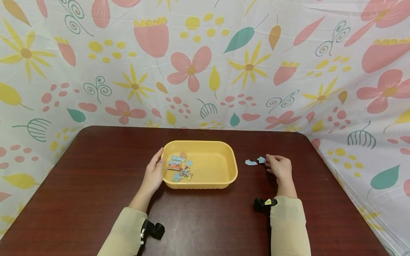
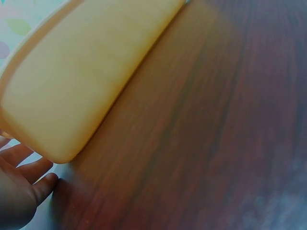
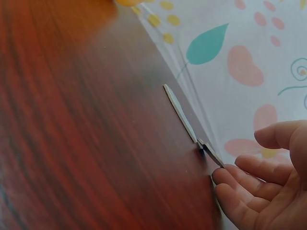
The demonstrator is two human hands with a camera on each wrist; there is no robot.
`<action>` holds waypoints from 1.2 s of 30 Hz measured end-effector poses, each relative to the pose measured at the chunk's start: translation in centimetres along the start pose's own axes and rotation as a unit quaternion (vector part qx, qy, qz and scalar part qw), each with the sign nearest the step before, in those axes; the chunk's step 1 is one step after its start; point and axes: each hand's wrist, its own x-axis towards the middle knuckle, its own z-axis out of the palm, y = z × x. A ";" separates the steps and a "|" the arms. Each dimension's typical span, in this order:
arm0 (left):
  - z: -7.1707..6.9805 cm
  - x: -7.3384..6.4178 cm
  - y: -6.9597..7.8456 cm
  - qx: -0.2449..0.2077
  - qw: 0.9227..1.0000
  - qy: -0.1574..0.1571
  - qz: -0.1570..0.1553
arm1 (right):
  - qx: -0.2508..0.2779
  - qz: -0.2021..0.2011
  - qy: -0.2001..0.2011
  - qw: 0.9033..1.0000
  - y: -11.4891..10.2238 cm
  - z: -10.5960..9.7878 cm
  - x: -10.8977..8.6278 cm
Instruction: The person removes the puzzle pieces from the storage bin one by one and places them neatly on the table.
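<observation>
A yellow plastic tray stands on the table, with several blue and orange cardboard puzzle pieces heaped at its left end. My left hand rests against the tray's left end, fingers fairly straight along its outside. Right of the tray, my right hand pinches the edge of a light-blue puzzle piece with its fingertips. In the right wrist view that piece tilts, its hand-side end raised off the table. Another light-blue puzzle piece lies flat just left of it.
The dark brown table has rounded far corners. A white cloth printed with flowers and leaves hangs behind it and along both sides. Black wrist cameras sit at the left cuff and right cuff.
</observation>
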 end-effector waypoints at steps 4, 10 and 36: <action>-0.1 0.1 0.1 0.002 1.000 0.002 0.002 | 0.002 -0.001 0.000 1.000 -0.2 0.0 0.0; -0.3 0.1 0.2 0.010 1.000 0.008 0.004 | 0.003 -0.001 0.001 1.000 -0.5 0.0 -0.2; 0.1 -0.1 -0.1 0.003 1.000 0.014 0.017 | 0.030 -0.065 -0.069 0.995 -2.5 1.5 -0.9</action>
